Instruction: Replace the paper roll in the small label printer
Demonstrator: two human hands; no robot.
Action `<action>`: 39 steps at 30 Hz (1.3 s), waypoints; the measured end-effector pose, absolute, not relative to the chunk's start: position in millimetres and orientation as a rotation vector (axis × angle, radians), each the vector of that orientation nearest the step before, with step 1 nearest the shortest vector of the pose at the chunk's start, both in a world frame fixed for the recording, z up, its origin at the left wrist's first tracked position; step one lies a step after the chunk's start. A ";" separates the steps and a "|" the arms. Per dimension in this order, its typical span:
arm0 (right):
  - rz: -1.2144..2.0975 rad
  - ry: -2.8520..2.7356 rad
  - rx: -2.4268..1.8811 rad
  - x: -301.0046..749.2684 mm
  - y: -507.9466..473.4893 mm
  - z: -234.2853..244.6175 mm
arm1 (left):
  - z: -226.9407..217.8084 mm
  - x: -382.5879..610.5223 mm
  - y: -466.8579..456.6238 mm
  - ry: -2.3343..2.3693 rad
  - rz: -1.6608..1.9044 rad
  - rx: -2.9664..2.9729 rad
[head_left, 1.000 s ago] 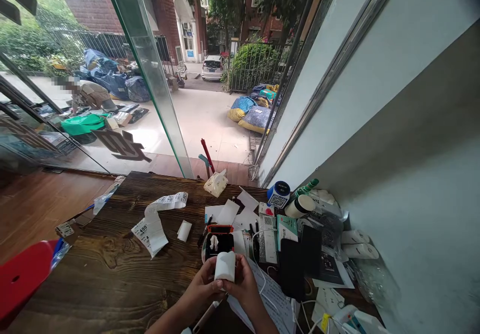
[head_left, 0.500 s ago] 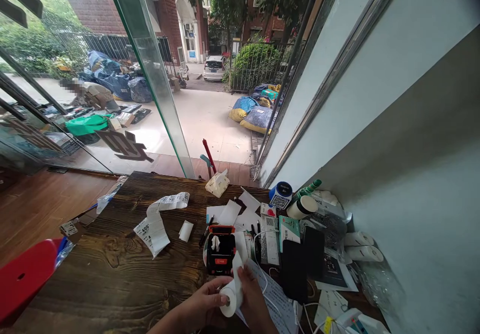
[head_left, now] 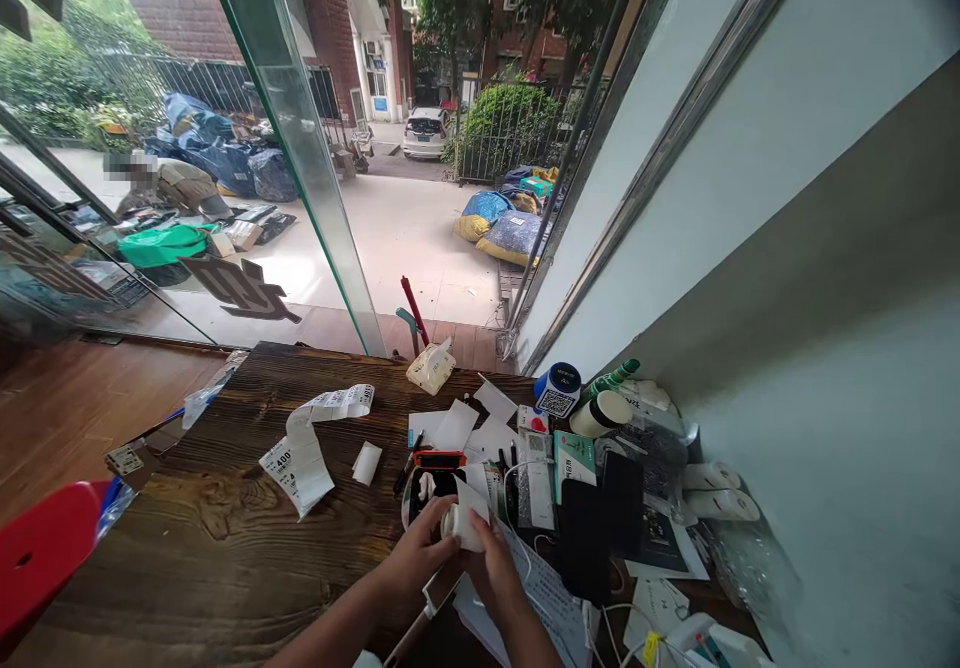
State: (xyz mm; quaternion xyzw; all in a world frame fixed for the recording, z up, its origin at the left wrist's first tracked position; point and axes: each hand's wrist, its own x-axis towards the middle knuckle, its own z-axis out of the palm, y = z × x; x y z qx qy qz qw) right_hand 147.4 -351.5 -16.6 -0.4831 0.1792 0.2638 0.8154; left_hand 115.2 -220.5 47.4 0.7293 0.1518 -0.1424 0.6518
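Note:
My left hand (head_left: 415, 553) and my right hand (head_left: 489, 563) both grip a white roll of label paper (head_left: 463, 520), its loose end sticking up. The roll sits right over the open black and orange label printer (head_left: 429, 475) on the dark wooden table (head_left: 225, 548). Most of the printer is hidden behind the roll and my fingers.
A printed label strip (head_left: 304, 453) and a small paper piece (head_left: 367, 462) lie to the left. Loose papers, a blue QR-code can (head_left: 557, 389), phones (head_left: 600, 528), cables and paper rolls (head_left: 712, 488) crowd the right side by the wall. A red object (head_left: 41, 548) sits at the far left.
Both hands moved the roll forward and up, from near the table's front edge to directly over the open printer. The roll has turned end-on.

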 end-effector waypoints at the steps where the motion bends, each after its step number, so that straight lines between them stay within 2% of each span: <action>1: 0.586 0.401 -1.032 150.2 -355.7 -18.0 | 45.5 118.6 -217.3 0.365 -0.319 1.725; 7: 0.500 0.504 -1.143 169.6 -370.2 -28.1 | 21.4 142.8 -212.2 0.976 -0.263 2.209; 9: 0.472 0.427 -1.187 174.6 -366.5 -29.1 | 13.1 150.0 -213.6 1.035 -0.270 2.310; 17: 0.364 -0.036 -1.515 181.6 -350.7 -36.0 | 1.1 150.8 -202.0 0.734 -0.257 2.491; 25: 0.267 -0.408 -1.786 190.2 -329.5 -52.5 | -7.1 151.1 -195.4 0.843 -0.223 2.409; 39: 0.397 -0.797 -2.139 212.4 -329.9 -42.5 | -27.3 146.5 -185.0 0.766 -0.070 2.414</action>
